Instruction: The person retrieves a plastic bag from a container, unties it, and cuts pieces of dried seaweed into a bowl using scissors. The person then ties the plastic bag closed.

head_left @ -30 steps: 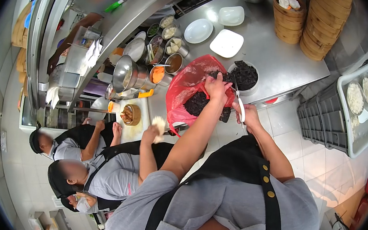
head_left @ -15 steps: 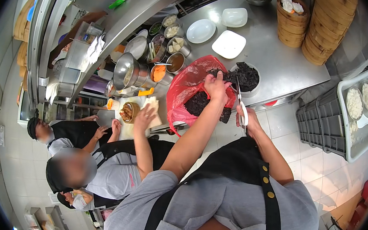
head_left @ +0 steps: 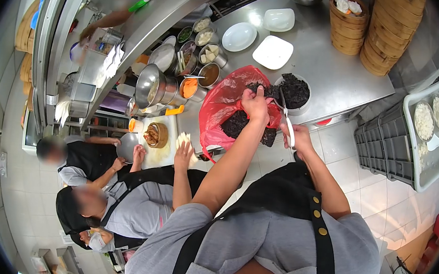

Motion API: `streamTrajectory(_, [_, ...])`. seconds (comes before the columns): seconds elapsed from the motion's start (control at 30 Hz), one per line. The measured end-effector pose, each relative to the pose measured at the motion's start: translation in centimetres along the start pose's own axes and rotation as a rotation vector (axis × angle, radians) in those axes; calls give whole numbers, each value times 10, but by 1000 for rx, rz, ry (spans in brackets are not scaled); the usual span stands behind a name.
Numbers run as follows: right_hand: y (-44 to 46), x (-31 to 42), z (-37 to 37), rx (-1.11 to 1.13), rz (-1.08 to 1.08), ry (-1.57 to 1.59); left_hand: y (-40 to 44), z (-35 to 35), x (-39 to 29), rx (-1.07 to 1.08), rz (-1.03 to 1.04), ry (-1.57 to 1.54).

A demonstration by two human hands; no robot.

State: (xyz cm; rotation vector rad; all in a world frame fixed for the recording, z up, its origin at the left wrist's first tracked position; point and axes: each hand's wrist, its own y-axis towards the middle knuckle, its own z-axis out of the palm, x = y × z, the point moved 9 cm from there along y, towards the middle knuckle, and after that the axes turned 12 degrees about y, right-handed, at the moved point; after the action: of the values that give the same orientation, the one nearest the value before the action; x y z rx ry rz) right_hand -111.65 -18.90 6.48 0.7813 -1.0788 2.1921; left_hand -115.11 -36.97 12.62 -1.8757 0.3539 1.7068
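My left hand (head_left: 256, 106) pinches a piece of dark, crinkled dried seaweed (head_left: 270, 91) above the right side of a red plastic bag (head_left: 213, 105). More of the dark seaweed lies in the bag's mouth, below my left wrist. In my right hand (head_left: 299, 139) are white-handled scissors (head_left: 291, 133). Their blades point away from me and meet the seaweed beside the rim of a white bowl (head_left: 306, 107). Cut dark seaweed (head_left: 293, 91) is heaped in that bowl. How far apart the blades are is hard to see.
White dishes (head_left: 273, 53) and bamboo steamers (head_left: 348, 31) stand on the steel counter (head_left: 321, 47). Metal containers of ingredients (head_left: 209, 73) crowd the left. Co-workers stand at my left, one hand (head_left: 183, 157) near a small steamer (head_left: 157, 134). A grey crate (head_left: 385, 149) is at right.
The scissors' handles look closer together; my left hand has barely shifted. A co-worker's hand moved down from the pale food beside the steamer. Another co-worker now shows a metal bowl more plainly.
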Motion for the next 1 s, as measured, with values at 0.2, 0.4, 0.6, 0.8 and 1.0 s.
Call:
streamTrajectory(0.2, [-10, -13, 12, 126, 4, -35, -14, 11, 14, 22, -89, -145])
streamTrajectory(0.4, [0, 6, 18, 73, -9, -47, -19, 23, 26, 129, -119, -71])
streamTrajectory(0.6, [0, 4, 20, -18, -56, 60, -11, 25, 29, 129, -231, -20])
streamTrajectory(0.8, [-2, 9, 19, -36, -57, 37, -3, 29, 29, 217, -266, 192])
streamTrajectory(1.0, [-43, 15, 6, 13, -13, 122, 18, 50, -22, 310, 329, 808])
